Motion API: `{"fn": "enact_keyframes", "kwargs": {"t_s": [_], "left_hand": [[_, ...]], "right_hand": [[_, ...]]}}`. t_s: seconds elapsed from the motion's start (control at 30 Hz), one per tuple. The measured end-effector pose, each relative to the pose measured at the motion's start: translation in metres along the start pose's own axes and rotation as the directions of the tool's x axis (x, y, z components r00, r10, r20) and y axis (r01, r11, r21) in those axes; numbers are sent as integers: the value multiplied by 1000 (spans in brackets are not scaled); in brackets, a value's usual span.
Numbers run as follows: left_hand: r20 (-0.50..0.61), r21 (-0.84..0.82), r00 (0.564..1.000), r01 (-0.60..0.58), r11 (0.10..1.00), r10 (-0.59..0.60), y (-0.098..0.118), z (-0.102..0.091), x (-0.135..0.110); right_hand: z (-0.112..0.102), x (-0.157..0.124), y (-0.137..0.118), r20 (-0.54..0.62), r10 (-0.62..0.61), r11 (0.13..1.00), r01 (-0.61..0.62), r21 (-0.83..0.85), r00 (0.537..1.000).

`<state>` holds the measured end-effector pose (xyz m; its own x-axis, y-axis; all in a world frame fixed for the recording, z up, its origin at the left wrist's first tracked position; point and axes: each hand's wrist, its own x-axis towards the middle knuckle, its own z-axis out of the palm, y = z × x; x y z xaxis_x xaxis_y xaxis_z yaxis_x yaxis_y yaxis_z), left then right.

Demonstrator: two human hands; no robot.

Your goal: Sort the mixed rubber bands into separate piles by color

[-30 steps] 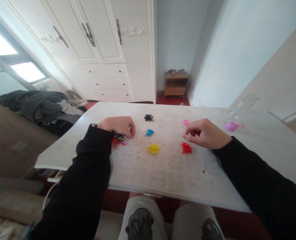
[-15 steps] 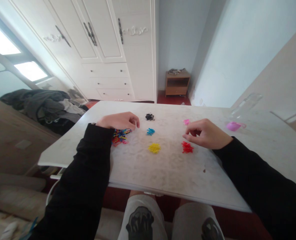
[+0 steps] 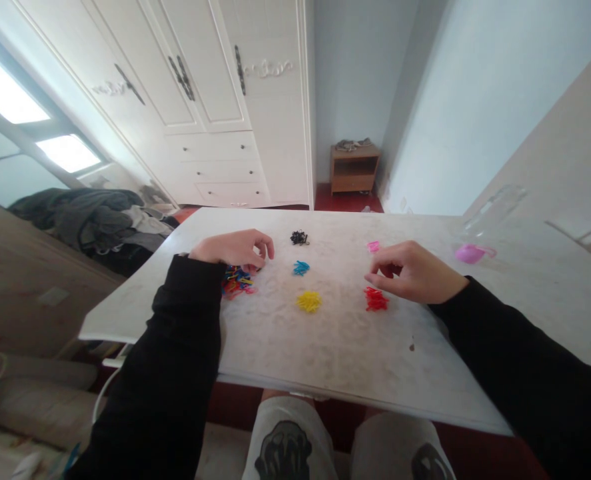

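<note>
At the left of the white table (image 3: 275, 340), my left hand (image 3: 232, 248) is over a mixed pile of small thin coloured pieces (image 3: 236, 283), perhaps tiny rubber bands. Its fingers bend downward and look apart, with nothing visible between them. My right hand (image 3: 409, 270) rests between a pink pile (image 3: 373, 247) and a red pile (image 3: 376, 299). Its thumb and index finger are curled close together; anything between them is too small to make out. Between the hands are a black pile (image 3: 299, 237), a blue pile (image 3: 301, 268) and a yellow pile (image 3: 308, 301).
A clear bottle (image 3: 495, 212) and a pinkish-purple cap with a loop (image 3: 469, 253) are at the right of the table. A small dark speck (image 3: 412, 347) lies nearer me. Beyond are a white wardrobe (image 3: 275, 140), a wooden nightstand (image 3: 355, 168) and heaped clothes (image 3: 90, 220).
My left hand has shifted slightly left and its fingers have bent lower. My right hand stays in about the same place. The whole view has moved a little with my head.
</note>
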<state>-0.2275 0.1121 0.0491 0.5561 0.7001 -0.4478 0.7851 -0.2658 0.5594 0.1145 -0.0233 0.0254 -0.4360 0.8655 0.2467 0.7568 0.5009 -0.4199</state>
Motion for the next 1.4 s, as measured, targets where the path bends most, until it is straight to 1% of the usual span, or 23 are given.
{"fn": "enact_keyframes", "kwargs": {"t_s": [0.1,0.23,0.33,0.43,0.57,0.67,0.73,0.8,0.87,0.97,1.03,1.1,1.17,1.23,1.33,1.4], "left_hand": [[-9,32,1000,-22,999,23,-1,-2,-1],[-14,102,1000,14,995,-12,-3,-5,0],[-25,146,1000,-4,989,8,-4,-6,0],[-36,153,998,-43,987,49,-3,-7,-1],[-51,136,997,-51,989,58,-6,-8,-1],[-75,98,986,-140,985,147,-7,-8,0],[-102,69,967,-226,972,232,-3,-6,0],[-155,20,941,-302,953,302,4,-2,0],[-250,-52,900,-380,924,356,14,5,1],[-397,-174,821,-507,844,411,28,19,7],[-452,-263,783,-576,774,428,34,30,15],[-485,-353,761,-621,700,431,36,40,24],[-488,-427,759,-639,640,432,36,49,33],[-470,-482,767,-638,600,437,34,57,40],[-450,-538,781,-624,567,432,33,65,46],[-439,-558,789,-614,558,429,34,68,46]], "right_hand": [[0,-1,0,2,0,1000,0,-3,1000],[-1,-1,-2,7,8,1000,-8,-3,1000],[-1,-1,-3,12,8,1000,-8,-1,1000],[-1,-1,-3,14,4,1000,-4,1,1000],[-1,-1,-3,11,1,1000,-1,2,1000],[-1,-1,-3,5,-6,1000,6,7,1000],[-1,0,-4,7,-14,1000,14,9,1000],[0,0,-4,13,-23,1000,22,5,1000],[1,0,-4,14,-26,1000,26,-6,1000],[2,0,-3,0,-19,1000,19,-25,1000],[3,0,-2,-17,-19,999,18,-31,1000],[5,0,-2,-29,-35,999,34,-23,999],[7,1,-4,-47,-67,998,67,0,997],[10,1,-6,-65,-115,993,117,30,991],[14,1,-9,-69,-185,980,189,63,980],[17,0,-11,-60,-210,973,215,79,976]]}}
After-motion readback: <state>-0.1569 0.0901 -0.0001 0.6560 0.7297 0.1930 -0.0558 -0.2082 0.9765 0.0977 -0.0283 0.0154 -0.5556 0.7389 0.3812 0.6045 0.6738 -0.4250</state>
